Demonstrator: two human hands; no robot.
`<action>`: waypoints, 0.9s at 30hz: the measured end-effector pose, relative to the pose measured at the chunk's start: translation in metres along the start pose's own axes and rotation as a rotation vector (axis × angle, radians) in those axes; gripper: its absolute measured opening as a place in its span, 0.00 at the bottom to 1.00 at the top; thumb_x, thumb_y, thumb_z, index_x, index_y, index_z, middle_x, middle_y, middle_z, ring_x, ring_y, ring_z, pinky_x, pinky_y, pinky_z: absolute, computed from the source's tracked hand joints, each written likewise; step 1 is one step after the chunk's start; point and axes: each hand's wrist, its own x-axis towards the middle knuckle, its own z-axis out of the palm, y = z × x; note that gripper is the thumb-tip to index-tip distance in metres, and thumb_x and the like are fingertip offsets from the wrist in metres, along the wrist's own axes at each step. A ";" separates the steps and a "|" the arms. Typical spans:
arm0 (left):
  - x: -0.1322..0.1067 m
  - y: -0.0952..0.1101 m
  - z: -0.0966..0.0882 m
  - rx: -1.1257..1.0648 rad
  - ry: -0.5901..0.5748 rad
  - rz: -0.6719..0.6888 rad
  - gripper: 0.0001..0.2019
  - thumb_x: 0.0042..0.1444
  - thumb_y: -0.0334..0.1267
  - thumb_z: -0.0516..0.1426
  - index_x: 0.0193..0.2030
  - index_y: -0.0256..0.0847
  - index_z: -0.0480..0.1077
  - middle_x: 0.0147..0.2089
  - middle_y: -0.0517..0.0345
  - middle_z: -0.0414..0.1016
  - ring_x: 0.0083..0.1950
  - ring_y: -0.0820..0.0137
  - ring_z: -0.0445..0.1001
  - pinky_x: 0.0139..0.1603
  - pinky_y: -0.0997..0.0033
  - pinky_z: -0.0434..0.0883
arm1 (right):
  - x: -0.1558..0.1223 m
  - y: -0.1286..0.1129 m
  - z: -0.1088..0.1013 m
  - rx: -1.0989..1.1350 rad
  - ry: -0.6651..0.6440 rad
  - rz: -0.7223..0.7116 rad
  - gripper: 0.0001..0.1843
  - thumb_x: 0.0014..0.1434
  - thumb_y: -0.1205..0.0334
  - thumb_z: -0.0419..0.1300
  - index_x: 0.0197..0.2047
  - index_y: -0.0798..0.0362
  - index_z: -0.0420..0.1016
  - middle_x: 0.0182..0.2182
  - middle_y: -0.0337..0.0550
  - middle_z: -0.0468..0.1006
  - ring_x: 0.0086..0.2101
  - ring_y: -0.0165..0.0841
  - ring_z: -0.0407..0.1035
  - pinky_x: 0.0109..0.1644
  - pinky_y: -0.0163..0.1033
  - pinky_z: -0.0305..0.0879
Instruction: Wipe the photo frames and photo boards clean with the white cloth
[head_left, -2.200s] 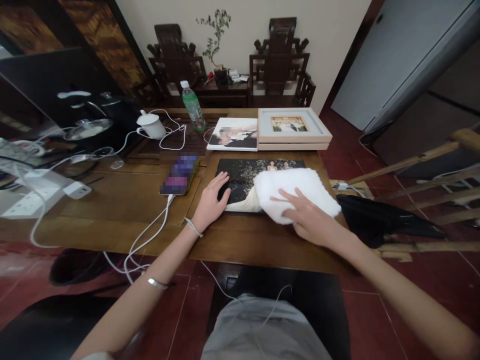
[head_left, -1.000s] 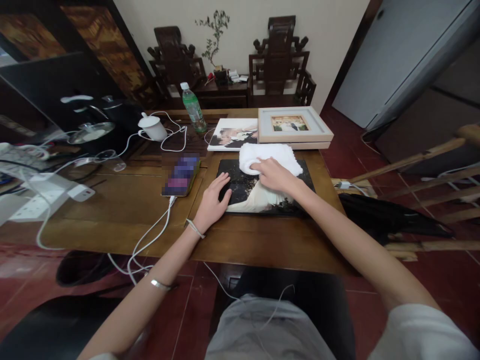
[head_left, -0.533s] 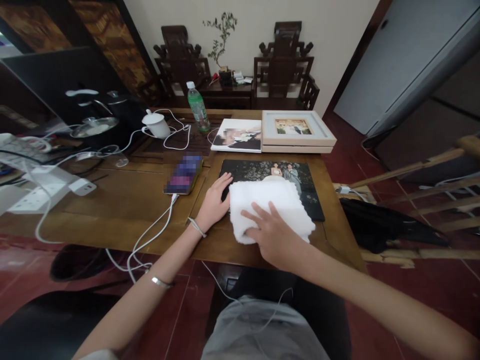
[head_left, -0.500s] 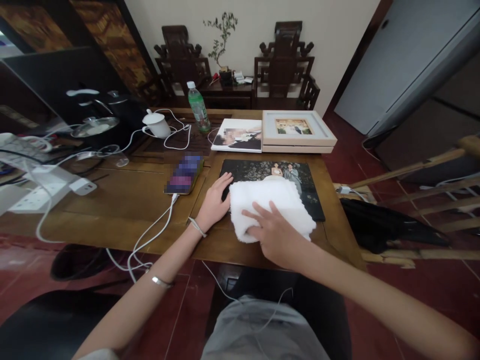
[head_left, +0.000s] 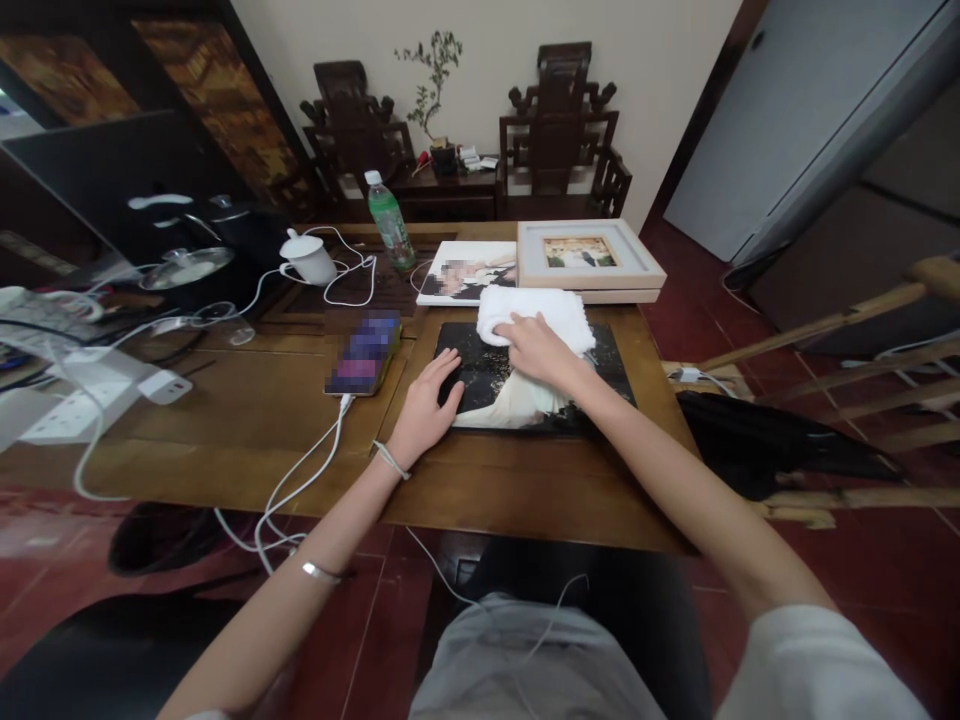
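A dark photo print (head_left: pixel 487 385) lies flat on the wooden table (head_left: pixel 247 430) in front of me. My left hand (head_left: pixel 424 410) rests on its near left corner, fingers stretched flat. My right hand (head_left: pixel 536 350) presses a folded white cloth (head_left: pixel 536 312) onto the far edge of the print, fingers curled over it. The cloth hides the top of the picture.
Behind the print lie a second photo print (head_left: pixel 466 272) and a stacked white picture frame (head_left: pixel 585 255). A phone (head_left: pixel 364 352) on a white cable lies to the left. Farther left are a white cup (head_left: pixel 309 260), a green bottle (head_left: pixel 388 220), a power strip (head_left: pixel 71 405) and cables.
My right hand has slid the cloth from the near edge of the print up to its far edge. My left hand has stayed on the near left corner.
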 end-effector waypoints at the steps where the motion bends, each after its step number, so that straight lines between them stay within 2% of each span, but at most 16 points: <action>1: 0.000 0.000 0.000 -0.001 0.001 0.001 0.19 0.61 0.36 0.51 0.56 0.31 0.68 0.62 0.41 0.66 0.65 0.61 0.62 0.67 0.55 0.59 | -0.005 -0.005 0.002 -0.012 0.004 -0.017 0.27 0.52 0.79 0.46 0.53 0.58 0.71 0.48 0.60 0.75 0.53 0.48 0.65 0.57 0.57 0.55; 3: 0.000 0.000 0.000 -0.001 0.000 0.000 0.19 0.61 0.36 0.51 0.57 0.29 0.67 0.62 0.40 0.66 0.65 0.60 0.62 0.67 0.56 0.59 | -0.024 -0.020 0.005 -0.018 -0.014 -0.078 0.27 0.52 0.79 0.47 0.53 0.57 0.71 0.53 0.59 0.72 0.58 0.50 0.59 0.60 0.62 0.49; 6: 0.000 0.000 0.000 0.005 -0.006 -0.008 0.21 0.61 0.36 0.50 0.58 0.28 0.66 0.62 0.39 0.66 0.66 0.60 0.61 0.67 0.55 0.59 | -0.068 -0.047 0.007 0.004 -0.066 -0.157 0.26 0.52 0.79 0.47 0.50 0.56 0.74 0.62 0.52 0.63 0.63 0.51 0.48 0.63 0.66 0.42; 9: 0.000 0.000 -0.001 -0.006 -0.017 0.001 0.21 0.60 0.34 0.50 0.58 0.30 0.65 0.63 0.40 0.65 0.66 0.60 0.61 0.67 0.54 0.59 | -0.112 -0.066 0.002 0.040 -0.114 -0.251 0.23 0.52 0.79 0.48 0.45 0.54 0.76 0.63 0.50 0.62 0.64 0.54 0.47 0.62 0.70 0.42; 11: 0.000 -0.001 0.000 -0.019 -0.016 0.010 0.20 0.60 0.34 0.49 0.58 0.31 0.66 0.63 0.41 0.65 0.66 0.60 0.61 0.67 0.54 0.59 | -0.130 -0.067 -0.003 0.086 -0.137 -0.289 0.24 0.49 0.80 0.48 0.43 0.54 0.77 0.62 0.49 0.63 0.64 0.52 0.48 0.62 0.70 0.44; 13: 0.000 -0.001 0.000 -0.023 -0.013 0.004 0.19 0.61 0.35 0.50 0.57 0.31 0.67 0.63 0.42 0.65 0.66 0.60 0.60 0.67 0.53 0.59 | -0.136 -0.057 -0.009 0.129 -0.131 -0.289 0.25 0.47 0.81 0.48 0.43 0.54 0.76 0.61 0.49 0.65 0.63 0.49 0.50 0.63 0.67 0.46; 16: 0.000 -0.002 0.001 -0.024 -0.005 -0.007 0.19 0.61 0.36 0.50 0.57 0.32 0.67 0.63 0.42 0.66 0.66 0.59 0.61 0.67 0.52 0.58 | -0.125 -0.029 -0.012 0.128 -0.085 -0.215 0.27 0.46 0.82 0.47 0.44 0.55 0.75 0.60 0.51 0.67 0.63 0.44 0.52 0.65 0.62 0.47; 20: 0.000 -0.002 0.002 -0.037 0.012 0.011 0.19 0.61 0.37 0.51 0.56 0.32 0.68 0.62 0.41 0.66 0.66 0.59 0.62 0.66 0.52 0.59 | -0.084 0.000 -0.006 0.016 -0.052 -0.023 0.27 0.49 0.81 0.47 0.50 0.57 0.73 0.61 0.54 0.64 0.63 0.49 0.50 0.63 0.66 0.47; 22: 0.000 0.000 0.001 -0.050 0.018 0.006 0.18 0.62 0.38 0.51 0.56 0.33 0.68 0.62 0.42 0.67 0.65 0.59 0.62 0.66 0.52 0.59 | -0.061 0.000 -0.001 -0.034 -0.040 0.059 0.28 0.50 0.80 0.48 0.53 0.58 0.71 0.62 0.56 0.63 0.63 0.53 0.49 0.60 0.69 0.47; 24: 0.000 0.003 -0.001 -0.090 0.040 -0.006 0.19 0.64 0.40 0.49 0.57 0.35 0.68 0.62 0.43 0.67 0.65 0.60 0.63 0.66 0.52 0.60 | -0.043 -0.011 0.004 -0.057 -0.028 0.086 0.29 0.51 0.79 0.48 0.56 0.58 0.69 0.63 0.57 0.61 0.63 0.56 0.47 0.59 0.72 0.46; 27: -0.002 0.007 -0.007 -0.196 0.123 0.000 0.20 0.66 0.42 0.46 0.60 0.38 0.65 0.64 0.47 0.65 0.66 0.62 0.61 0.67 0.54 0.58 | -0.030 -0.038 0.012 -0.035 -0.061 -0.024 0.28 0.52 0.77 0.49 0.56 0.56 0.69 0.64 0.53 0.58 0.64 0.57 0.45 0.59 0.74 0.42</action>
